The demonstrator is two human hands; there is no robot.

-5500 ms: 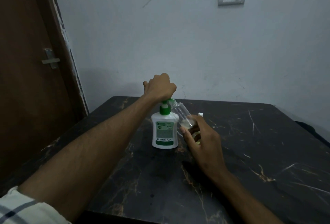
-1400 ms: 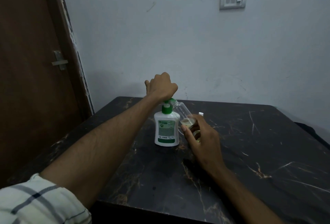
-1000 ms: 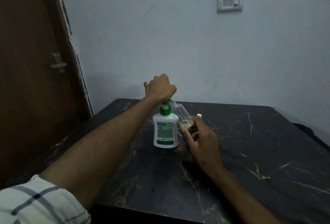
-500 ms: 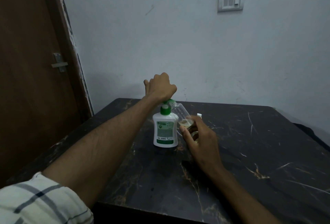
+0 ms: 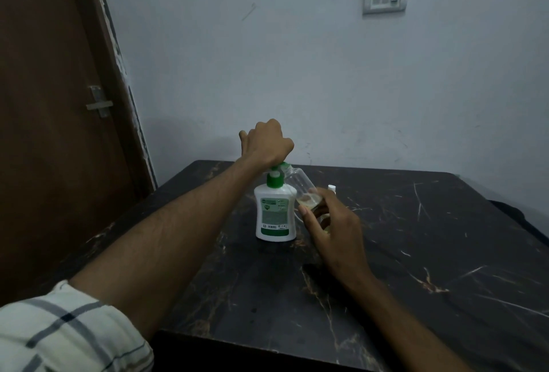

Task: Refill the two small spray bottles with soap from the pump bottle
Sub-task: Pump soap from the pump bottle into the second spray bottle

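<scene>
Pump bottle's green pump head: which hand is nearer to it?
Left. The left hand sits on top of the pump head, fingers curled over it. The right hand is lower and to the right, holding the tilted clear spray bottle beside the pump bottle.

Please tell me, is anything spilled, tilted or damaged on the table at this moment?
No spill shows on the table. The clear spray bottle is tilted, but on purpose: the right hand holds its mouth at the spout of the pump bottle, which the left hand presses. Nothing else stands out.
</scene>
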